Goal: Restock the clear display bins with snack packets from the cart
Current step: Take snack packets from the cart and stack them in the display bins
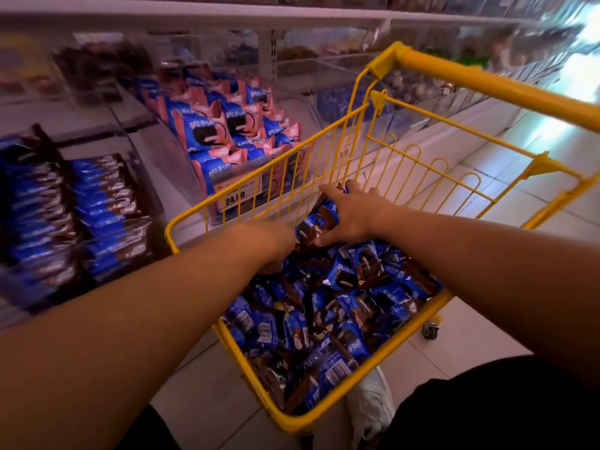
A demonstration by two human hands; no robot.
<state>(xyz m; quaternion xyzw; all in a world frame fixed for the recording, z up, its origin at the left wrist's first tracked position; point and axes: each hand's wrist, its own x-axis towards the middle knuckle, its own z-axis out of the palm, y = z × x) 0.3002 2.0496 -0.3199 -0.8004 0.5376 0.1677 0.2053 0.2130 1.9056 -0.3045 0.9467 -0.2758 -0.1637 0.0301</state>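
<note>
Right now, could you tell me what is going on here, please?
A person is restocking snack bins from a yellow cart. The right hand grips a few blue-and-brown packets lifted above the pile in the cart, while the left hand reaches into that pile. The clear bin to the left already holds matching packets.

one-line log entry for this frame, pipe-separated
phase: picking from cart | right hand: grips blue-brown packets | left hand: in packet pile, grip unclear | yellow cart: well stocked | bins: not yet reached
</note>
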